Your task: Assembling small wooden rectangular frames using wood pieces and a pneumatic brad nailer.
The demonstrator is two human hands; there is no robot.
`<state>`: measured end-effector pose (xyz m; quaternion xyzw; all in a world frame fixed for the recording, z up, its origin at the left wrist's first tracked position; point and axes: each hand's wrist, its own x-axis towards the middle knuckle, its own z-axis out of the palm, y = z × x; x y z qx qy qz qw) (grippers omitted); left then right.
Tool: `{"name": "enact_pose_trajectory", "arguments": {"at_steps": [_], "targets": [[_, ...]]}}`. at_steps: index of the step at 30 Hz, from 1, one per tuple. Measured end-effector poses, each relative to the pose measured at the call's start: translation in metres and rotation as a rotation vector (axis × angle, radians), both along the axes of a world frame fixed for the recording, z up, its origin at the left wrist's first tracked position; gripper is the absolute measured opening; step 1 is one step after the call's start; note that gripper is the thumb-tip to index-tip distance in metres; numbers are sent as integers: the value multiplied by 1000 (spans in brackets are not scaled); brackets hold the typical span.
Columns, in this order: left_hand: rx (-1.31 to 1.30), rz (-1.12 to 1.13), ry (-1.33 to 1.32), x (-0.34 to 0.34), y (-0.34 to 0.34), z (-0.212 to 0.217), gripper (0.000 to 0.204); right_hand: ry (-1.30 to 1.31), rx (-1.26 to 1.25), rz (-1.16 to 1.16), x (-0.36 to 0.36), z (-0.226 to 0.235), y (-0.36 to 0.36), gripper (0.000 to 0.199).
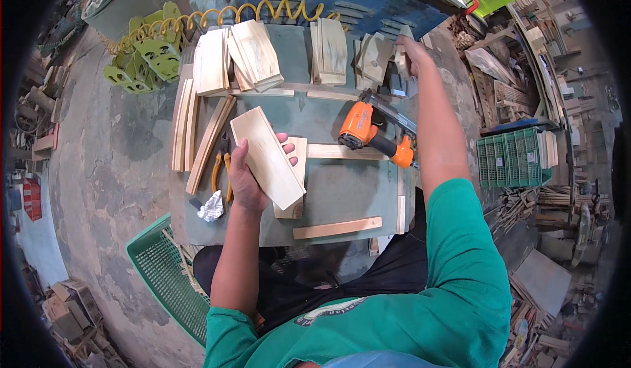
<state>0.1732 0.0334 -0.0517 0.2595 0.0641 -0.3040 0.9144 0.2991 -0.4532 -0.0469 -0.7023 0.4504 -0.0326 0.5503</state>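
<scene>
My left hand (pixel 248 182) grips a pale wooden board (pixel 269 157), tilted, above the near middle of the table. Under it lies another wooden board (pixel 290 212), partly hidden. At the far right of the table, my right hand (pixel 415 55) is closed on a small wooden piece (pixel 400 53), beside a stack of wooden boards (pixel 376 57). Between my arms an orange nail gun (pixel 357 123) lies on its side, with a thin wooden strip (pixel 342 151) running behind its handle. Left of my left hand are orange-handled pliers (pixel 216 172) and a crumpled white wad (pixel 211 207).
More board stacks (pixel 255 51) line the table's (pixel 355 190) far edge, and long strips (pixel 209 146) lie at its left. A coiled yellow hose (pixel 217 14) crosses behind. Green baskets (pixel 148 256) stand at the lower left and right. A loose strip (pixel 337 228) lies near the front edge.
</scene>
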Motion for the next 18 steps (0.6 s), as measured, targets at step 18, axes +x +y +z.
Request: {"name": "enact_pose_trajectory", "arguments": {"at_steps": [18], "targets": [[-14,-31,26,2,-5,-2,64,12,-211,-74,15,3,0,34]]}}
